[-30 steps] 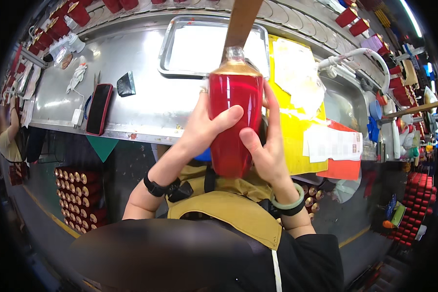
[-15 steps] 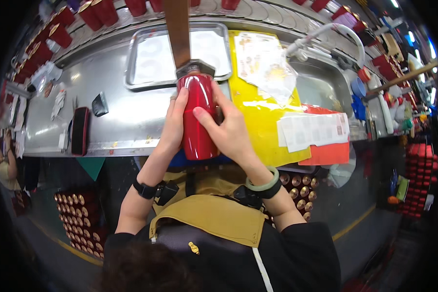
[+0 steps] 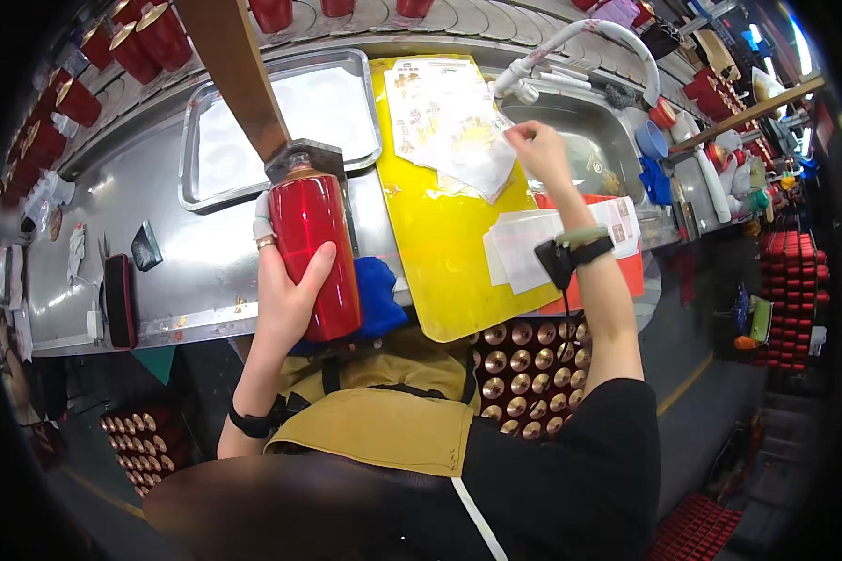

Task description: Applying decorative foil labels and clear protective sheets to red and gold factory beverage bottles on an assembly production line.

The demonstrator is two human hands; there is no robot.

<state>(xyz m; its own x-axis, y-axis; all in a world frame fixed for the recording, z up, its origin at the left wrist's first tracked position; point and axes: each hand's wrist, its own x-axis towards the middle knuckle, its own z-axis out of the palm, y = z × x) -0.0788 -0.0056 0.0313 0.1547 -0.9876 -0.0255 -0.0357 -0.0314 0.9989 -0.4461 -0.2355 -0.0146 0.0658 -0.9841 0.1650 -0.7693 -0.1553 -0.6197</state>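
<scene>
A glossy red metal bottle (image 3: 314,252) stands out from a dark clamp (image 3: 301,161) at the end of a wooden bar (image 3: 239,75). My left hand (image 3: 285,297) wraps round its left side, thumb across the front. One left finger wears a white cover, with a ring below it. At the right edge of several white printed sheets (image 3: 440,117), my right hand (image 3: 541,152) has its fingers pinched together. What lies between those fingertips is too small to tell. The sheets rest on a yellow plastic board (image 3: 440,252). Below the bottle lies a blue cloth (image 3: 376,297).
Behind the clamp sits a metal tray (image 3: 189,159) with a white lining. More papers (image 3: 515,248) overlap a red sheet (image 3: 627,266). A sink (image 3: 585,131) and hose (image 3: 617,26) are at right. Red vessels (image 3: 164,37) line the conveyor; a red-edged phone-like case (image 3: 119,301) lies left.
My right hand has left the bottle and moved right to the printed sheets. My left hand stays on the bottle. The view has shifted and turned, and the blue cloth shows more.
</scene>
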